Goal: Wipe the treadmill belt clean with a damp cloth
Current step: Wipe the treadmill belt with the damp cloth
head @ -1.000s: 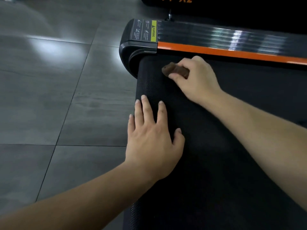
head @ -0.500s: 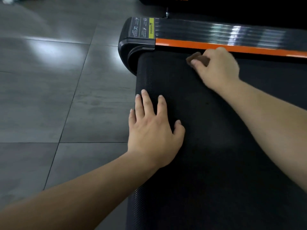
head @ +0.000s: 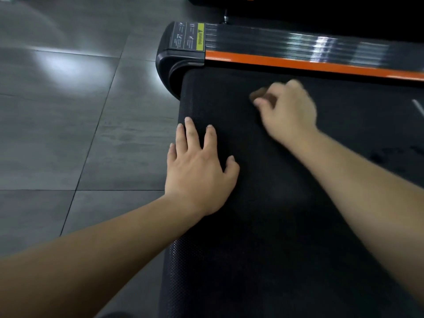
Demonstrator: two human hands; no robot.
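Since half a second ago the right hand has drawn back from the orange strip toward the near left, carrying the cloth with it, while the left hand has stayed put. The right hand is motion-blurred, but its fingers look curled round the small brown wad, which peeks out at their far side and lies on the treadmill belt, toward its far left corner. The left hand lies flat on the belt's left edge, fingers straight and spread, gripping nothing. The cloth looks soft and light, easily bunched; whether it is damp cannot be told. It is probably best held wadded under curled fingers with the palm bearing down, since the belt's dotted texture likely drags at fabric. The belt itself may creep on its rollers, so the flat left palm probably steadies it. No bucket, basin or other container shows. Grey floor tiles lie to the left.
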